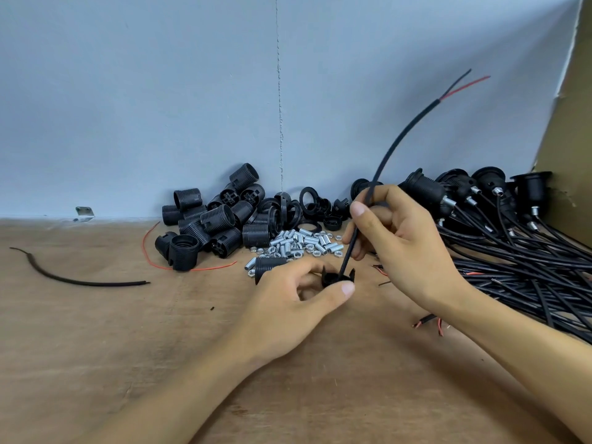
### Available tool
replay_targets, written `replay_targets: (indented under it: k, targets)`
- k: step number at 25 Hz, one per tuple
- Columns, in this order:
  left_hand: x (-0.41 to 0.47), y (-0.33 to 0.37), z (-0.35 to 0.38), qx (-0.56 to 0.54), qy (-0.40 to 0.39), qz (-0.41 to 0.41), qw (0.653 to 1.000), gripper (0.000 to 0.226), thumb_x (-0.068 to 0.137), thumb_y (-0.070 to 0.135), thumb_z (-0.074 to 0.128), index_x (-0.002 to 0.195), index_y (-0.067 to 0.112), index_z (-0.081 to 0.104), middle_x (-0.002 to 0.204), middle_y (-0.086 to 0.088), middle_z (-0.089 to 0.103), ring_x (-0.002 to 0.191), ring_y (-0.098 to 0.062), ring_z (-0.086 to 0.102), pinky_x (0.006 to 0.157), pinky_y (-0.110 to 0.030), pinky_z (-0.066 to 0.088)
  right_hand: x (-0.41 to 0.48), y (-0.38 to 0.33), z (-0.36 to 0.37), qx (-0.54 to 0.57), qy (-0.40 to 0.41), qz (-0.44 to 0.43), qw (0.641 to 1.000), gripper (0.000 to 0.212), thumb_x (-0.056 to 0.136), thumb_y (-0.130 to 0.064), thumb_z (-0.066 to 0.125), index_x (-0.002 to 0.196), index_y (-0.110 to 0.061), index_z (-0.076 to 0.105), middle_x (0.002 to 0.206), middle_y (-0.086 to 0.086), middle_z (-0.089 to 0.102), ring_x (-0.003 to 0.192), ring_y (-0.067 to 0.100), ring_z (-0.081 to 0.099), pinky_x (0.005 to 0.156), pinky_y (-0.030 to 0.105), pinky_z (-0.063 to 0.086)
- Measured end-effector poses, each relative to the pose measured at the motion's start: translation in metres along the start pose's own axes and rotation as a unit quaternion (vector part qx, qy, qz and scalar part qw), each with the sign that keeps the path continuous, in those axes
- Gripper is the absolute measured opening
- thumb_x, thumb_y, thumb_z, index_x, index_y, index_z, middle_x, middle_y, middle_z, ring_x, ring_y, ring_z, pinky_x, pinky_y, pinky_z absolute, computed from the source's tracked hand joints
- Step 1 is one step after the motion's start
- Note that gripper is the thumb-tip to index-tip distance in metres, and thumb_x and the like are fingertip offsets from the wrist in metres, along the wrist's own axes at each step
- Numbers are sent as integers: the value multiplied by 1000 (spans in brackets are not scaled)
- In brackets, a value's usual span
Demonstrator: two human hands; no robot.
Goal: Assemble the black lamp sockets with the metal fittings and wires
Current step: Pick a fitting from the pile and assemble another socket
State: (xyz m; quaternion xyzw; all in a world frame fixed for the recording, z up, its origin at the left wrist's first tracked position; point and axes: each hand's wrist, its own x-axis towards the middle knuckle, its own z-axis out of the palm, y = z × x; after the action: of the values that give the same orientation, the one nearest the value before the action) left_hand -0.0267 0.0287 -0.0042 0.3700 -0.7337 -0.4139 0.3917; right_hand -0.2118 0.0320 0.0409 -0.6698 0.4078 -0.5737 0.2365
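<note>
Head view: at near centre the left hand (298, 293) curls thumb and fingers round a small black socket cap (334, 278). The right hand (400, 238) pinches the black wire (394, 145) just above it, lower end at the cap's hole; if it is already through, I cannot tell. Wire is light and bendy, so hold it low. Cap is light, rigid plastic, prob. slippery: grip the rim. Metal fittings (298, 241) lie just beyond.
</note>
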Motion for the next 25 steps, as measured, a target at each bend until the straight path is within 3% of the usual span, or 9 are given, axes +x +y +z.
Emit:
replay_targets:
  k: [4, 6, 10, 13, 16, 19, 22, 25]
  targets:
    - [6, 3, -2, -156, -28, -52, 986, 34, 77, 54, 79, 91, 23, 79, 76, 5, 67, 60, -8, 54, 53, -17, 42, 0, -6, 5, -2, -96, 68, 993, 15, 100, -29, 58, 98, -16, 66, 76, 2, 71, 67, 11, 61, 66, 20, 50]
    - [8, 3, -1, -241, -27, -68, 968, 31, 79, 40, 85, 92, 12, 79, 79, -2, 65, 60, -11, 55, 52, -20, 45, 0, -9, 8, 1, -105, 93, 990, 18, 100, -29, 57, 98, -18, 70, 78, 5, 66, 71, 9, 60, 68, 18, 52]
    - [10, 5, -1, -362, -19, -70, 929, 33, 73, 16, 81, 101, -1, 76, 88, -16, 73, 71, -21, 69, 66, -26, 58, -1, -17, 15, 20, -152, 180, 972, 27, 105, -35, 46, 101, -28, 72, 86, -3, 72, 72, 8, 64, 78, 34, 58]
    - [9, 6, 1, -375, -13, -78, 923, 34, 73, 13, 81, 102, -3, 75, 91, -23, 74, 77, -26, 73, 72, -28, 60, -4, -22, 20, -60, -135, 186, 971, 31, 105, -41, 41, 98, -33, 71, 91, -4, 73, 71, 7, 65, 74, 38, 60]
    - [9, 5, 3, -358, -9, -64, 932, 27, 73, 15, 81, 98, 3, 78, 93, -22, 75, 82, -27, 74, 76, -29, 61, -5, -24, 23, -123, -109, 178, 970, 42, 103, -49, 36, 95, -22, 67, 79, -3, 69, 60, 8, 63, 56, 32, 55]
    - [10, 6, 3, -336, -4, -45, 941, 30, 76, 16, 79, 104, 5, 76, 93, -19, 75, 83, -25, 73, 75, -28, 59, -9, -20, 25, -134, -95, 210, 964, 51, 97, -64, 33, 95, -27, 68, 78, -18, 68, 67, -6, 59, 68, 23, 45]
    - [11, 8, 4, -330, 17, -33, 943, 41, 76, 18, 79, 112, 1, 71, 93, -19, 74, 80, -24, 72, 74, -27, 58, -9, -18, 25, -141, -82, 196, 967, 62, 93, -72, 28, 94, -26, 70, 93, -14, 72, 88, -3, 63, 86, 25, 49]
    - [11, 9, 6, -333, 38, -26, 942, 44, 74, 21, 81, 114, 5, 71, 92, -20, 75, 78, -25, 73, 71, -28, 58, -9, -18, 21, -195, -70, 158, 966, 64, 92, -75, 24, 79, -31, 69, 76, -20, 68, 75, -3, 60, 73, 24, 45]
